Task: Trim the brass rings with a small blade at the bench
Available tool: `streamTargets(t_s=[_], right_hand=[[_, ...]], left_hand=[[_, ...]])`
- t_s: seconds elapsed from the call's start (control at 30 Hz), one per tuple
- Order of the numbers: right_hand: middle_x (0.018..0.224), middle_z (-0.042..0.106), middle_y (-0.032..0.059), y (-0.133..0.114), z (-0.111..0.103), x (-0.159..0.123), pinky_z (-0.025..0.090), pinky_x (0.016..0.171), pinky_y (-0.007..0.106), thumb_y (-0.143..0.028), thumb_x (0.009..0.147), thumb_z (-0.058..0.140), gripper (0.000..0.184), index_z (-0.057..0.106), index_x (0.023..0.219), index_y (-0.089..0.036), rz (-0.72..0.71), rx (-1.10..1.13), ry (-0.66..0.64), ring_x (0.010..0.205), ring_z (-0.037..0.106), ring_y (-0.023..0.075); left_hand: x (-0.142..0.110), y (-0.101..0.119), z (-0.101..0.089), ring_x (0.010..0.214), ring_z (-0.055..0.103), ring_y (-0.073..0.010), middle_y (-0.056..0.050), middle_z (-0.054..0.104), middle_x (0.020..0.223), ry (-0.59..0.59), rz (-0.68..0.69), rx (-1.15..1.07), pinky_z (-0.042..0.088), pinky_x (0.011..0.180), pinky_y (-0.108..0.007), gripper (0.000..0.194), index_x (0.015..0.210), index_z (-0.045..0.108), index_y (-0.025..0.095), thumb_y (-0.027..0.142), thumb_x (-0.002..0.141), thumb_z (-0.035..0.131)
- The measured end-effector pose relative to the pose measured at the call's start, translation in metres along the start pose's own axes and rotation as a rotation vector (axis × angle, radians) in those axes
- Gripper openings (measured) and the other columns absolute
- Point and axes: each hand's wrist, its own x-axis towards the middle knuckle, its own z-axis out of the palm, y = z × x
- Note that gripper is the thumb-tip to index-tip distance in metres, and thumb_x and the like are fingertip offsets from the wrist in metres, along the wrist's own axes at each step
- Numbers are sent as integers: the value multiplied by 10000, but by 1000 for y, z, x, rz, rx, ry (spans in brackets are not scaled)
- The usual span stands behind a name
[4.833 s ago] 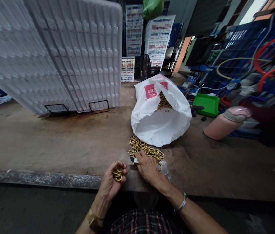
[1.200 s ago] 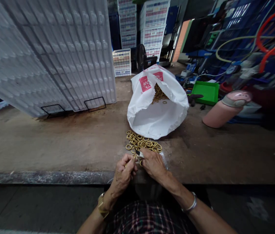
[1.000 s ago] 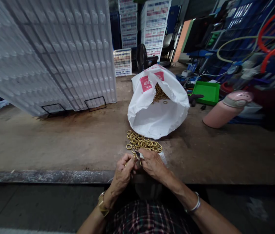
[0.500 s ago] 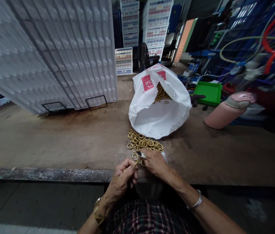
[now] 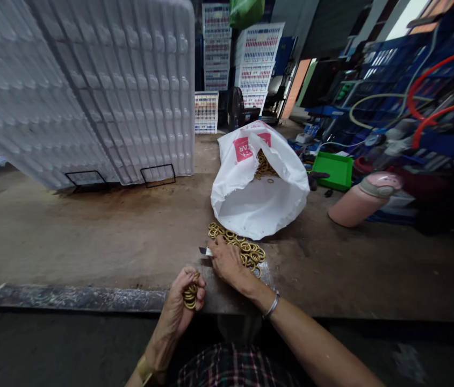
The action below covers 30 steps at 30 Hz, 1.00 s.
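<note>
My left hand (image 5: pixel 184 294) is closed around several brass rings (image 5: pixel 189 296), just above the table's front edge. My right hand (image 5: pixel 227 260) reaches over the loose pile of brass rings (image 5: pixel 252 252) on the table, fingers bent down onto its left side. A small blade (image 5: pixel 203 251), dark at the tip and white where it is held, sticks out to the left from my right hand. Whether those fingers also grip a ring is hidden. Behind the pile lies a torn white sack (image 5: pixel 259 207) with its mouth toward me and more rings inside.
Tall ribbed clear plastic trays (image 5: pixel 142 97) stand at the left in black wire holders (image 5: pixel 158 174). To the right are a pink bottle (image 5: pixel 351 204) and a green tray (image 5: pixel 333 171). White crates (image 5: pixel 254 78) are stacked beyond the wooden table (image 5: pixel 89 236).
My right hand has shifted left over the ring pile with the blade. My left hand has drawn down and left, turning so the rings in its palm show. The view has tilted up slightly.
</note>
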Motion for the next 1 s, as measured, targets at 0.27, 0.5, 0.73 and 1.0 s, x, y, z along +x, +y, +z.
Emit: streamTargets(t_s=[0.27,0.5,0.73,1.0], right_hand=[[1075,501,85,-4,-3,-1,441,648,304,-151,822,385,273,482,1067,-224,-4,-8,17,783,600,196],[1016,563,80,0,-2,-9,402,637,283,-77,753,410,308,520,1011,-206,-47,95,76,762,582,181],[698,567,-16,23,-6,-18,368,618,216,-174,710,442,130,564,754,-179,85,864,218,657,502,112],[469,369,-100,36,-14,-43,215,405,186,-224,590,472,77,475,658,-190,267,1508,-92,395,282,47]], left_hand=[[6,4,-6,585,547,-105,-50,613,744,-20,-126,-148,352,394,-152,177,763,582,129,221,640,672],[15,2,-2,532,523,-76,-7,582,651,86,-152,-195,314,360,-129,222,652,519,135,225,613,718],[22,-2,19,420,474,-66,58,530,565,69,114,370,345,352,-152,292,803,507,180,395,674,657],[26,-17,38,519,538,-96,-6,630,700,7,416,794,439,511,-201,275,1003,624,179,269,752,556]])
